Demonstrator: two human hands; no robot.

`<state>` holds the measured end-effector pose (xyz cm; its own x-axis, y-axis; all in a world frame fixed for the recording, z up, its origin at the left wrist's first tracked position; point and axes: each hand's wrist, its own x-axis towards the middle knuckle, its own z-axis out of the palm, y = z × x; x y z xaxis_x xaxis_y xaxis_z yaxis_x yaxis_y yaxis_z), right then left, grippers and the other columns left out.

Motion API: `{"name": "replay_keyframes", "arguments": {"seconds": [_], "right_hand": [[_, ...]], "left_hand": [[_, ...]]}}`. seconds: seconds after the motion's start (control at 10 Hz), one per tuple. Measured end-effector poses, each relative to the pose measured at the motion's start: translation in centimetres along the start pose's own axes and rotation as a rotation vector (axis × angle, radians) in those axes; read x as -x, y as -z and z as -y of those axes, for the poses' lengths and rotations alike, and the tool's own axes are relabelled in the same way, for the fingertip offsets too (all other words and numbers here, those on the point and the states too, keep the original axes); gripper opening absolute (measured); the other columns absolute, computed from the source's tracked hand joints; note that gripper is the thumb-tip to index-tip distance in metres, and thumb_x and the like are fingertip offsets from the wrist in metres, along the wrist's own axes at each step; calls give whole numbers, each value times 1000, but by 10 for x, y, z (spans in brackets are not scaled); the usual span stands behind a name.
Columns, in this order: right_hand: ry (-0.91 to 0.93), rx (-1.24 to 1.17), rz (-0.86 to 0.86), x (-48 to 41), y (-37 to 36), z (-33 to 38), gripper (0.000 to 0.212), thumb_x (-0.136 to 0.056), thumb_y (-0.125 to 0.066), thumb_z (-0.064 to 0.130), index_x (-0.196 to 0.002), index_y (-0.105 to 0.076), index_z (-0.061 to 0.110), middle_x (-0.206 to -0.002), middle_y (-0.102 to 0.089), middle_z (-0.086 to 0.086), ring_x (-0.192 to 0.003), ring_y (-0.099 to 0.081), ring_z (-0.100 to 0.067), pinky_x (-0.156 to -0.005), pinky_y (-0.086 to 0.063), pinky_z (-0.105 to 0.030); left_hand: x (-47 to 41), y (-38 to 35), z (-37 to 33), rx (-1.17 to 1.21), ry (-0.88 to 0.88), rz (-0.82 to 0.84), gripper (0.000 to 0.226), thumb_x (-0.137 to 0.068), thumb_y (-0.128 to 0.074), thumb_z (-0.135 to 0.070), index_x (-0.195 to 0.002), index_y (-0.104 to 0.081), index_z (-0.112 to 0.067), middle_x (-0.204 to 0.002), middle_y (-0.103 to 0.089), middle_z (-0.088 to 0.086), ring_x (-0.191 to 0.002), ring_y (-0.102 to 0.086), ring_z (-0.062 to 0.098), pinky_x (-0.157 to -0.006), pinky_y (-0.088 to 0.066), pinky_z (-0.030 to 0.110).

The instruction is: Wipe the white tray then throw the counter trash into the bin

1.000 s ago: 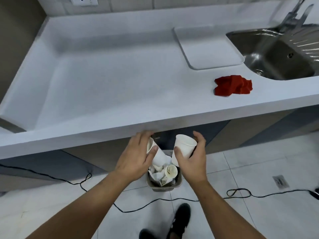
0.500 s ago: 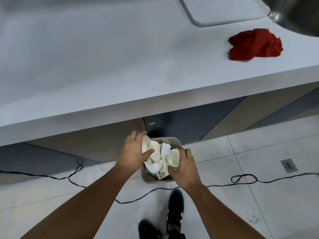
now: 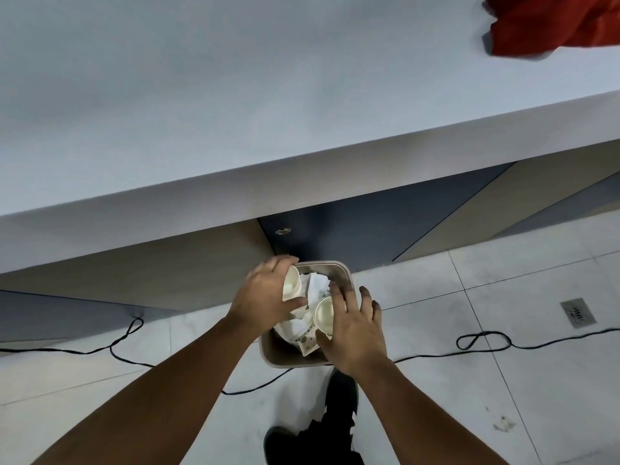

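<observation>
A beige bin [image 3: 280,358] stands on the floor below the counter edge, packed with crumpled paper [image 3: 317,284] and white paper cups. My left hand [image 3: 263,295] is at the bin's left rim, closed around a white paper cup [image 3: 291,284] held on its side. My right hand [image 3: 354,327] hovers over the bin's right side with fingers spread. A second paper cup [image 3: 323,313] lies on the trash between its thumb and forefinger. The white tray is out of view.
The white counter [image 3: 235,112] fills the upper part of the view, with a red cloth [image 3: 553,25] at its top right. Black cables [image 3: 483,342] run over the tiled floor. A floor drain [image 3: 577,312] is on the right. My black shoes [image 3: 340,394] stand just behind the bin.
My view has tilted further down and closer to the bin. Both hands have sunk lower into the bin. My right hand's fingers have spread off its cup.
</observation>
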<state>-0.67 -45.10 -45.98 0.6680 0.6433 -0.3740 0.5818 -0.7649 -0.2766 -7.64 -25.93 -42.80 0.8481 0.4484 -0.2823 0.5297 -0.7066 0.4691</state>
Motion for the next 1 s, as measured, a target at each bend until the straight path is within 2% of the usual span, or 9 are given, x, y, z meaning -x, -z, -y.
{"name": "replay_keyframes", "arguments": {"seconds": [0.1, 0.2, 0.3, 0.4, 0.5, 0.7, 0.8, 0.9, 1.0], "right_hand": [[6, -8, 45, 1, 0, -3, 113, -78, -59, 70, -157, 10, 29, -167, 1, -3, -152, -1, -39, -122, -6, -55], [11, 5, 28, 4, 13, -3, 114, -79, -61, 70, -157, 11, 31, -168, 3, -4, -153, -1, -39, -122, -6, -55], [5, 33, 18, 10, 33, 0, 107, -81, -63, 65, -157, 5, 30, -168, -3, -8, -153, -3, -39, -123, -9, -55], [-16, 8, -8, 17, 61, 6, 96, -85, -60, 60, -156, -2, 30, -167, -9, -9, -153, -5, -37, -123, -12, -54], [-15, -21, -63, 26, 94, 15, 84, -89, -54, 57, -156, -12, 28, -165, -15, -7, -152, -11, -34, -123, -17, -52], [26, -95, -275, 51, 174, 42, 65, -91, -50, 51, -149, -34, 24, -152, -36, 0, -138, -31, -24, -113, -36, -46], [47, -131, -424, 65, 219, 55, 57, -91, -53, 47, -142, -46, 23, -140, -45, 1, -126, -42, -21, -103, -45, -44], [96, -167, -603, 76, 261, 68, 46, -91, -53, 44, -132, -53, 23, -127, -48, 2, -112, -46, -19, -93, -48, -42], [135, -192, -709, 87, 303, 78, 43, -91, -51, 44, -128, -55, 22, -122, -49, 1, -108, -47, -19, -90, -49, -40]], "left_hand": [[4, -2, -1, -7, -16, -33, 76, -83, -75, -55, -148, -45, -30, -154, -44, -8, -139, -41, 19, -113, -37, 37], [11, 5, -6, -22, -25, -67, 67, -89, -68, -53, -147, -47, -28, -155, -43, -6, -140, -40, 20, -113, -38, 39], [20, 22, -16, -25, -56, -104, 60, -92, -66, -46, -145, -51, -23, -152, -46, -3, -139, -42, 20, -114, -37, 38], [31, 44, -28, -23, -94, -128, 54, -95, -63, -43, -144, -51, -24, -148, -48, -5, -134, -46, 17, -110, -43, 37], [47, 70, -44, -12, -157, -149, 48, -98, -59, -42, -142, -52, -25, -144, -50, -7, -131, -47, 15, -108, -41, 33], [89, 137, -86, -14, -277, -254, 42, -101, -54, -43, -139, -54, -26, -143, -54, -11, -132, -47, 9, -106, -41, 28], [105, 179, -107, -15, -301, -302, 43, -100, -53, -44, -139, -53, -26, -141, -55, -9, -130, -49, 10, -105, -46, 31], [118, 219, -125, -23, -328, -376, 47, -100, -49, -48, -141, -50, -26, -140, -56, -5, -128, -51, 14, -103, -48, 35], [132, 256, -141, -33, -369, -447, 51, -98, -48, -48, -140, -50, -20, -140, -55, -2, -128, -51, 17, -101, -50, 37]]}}
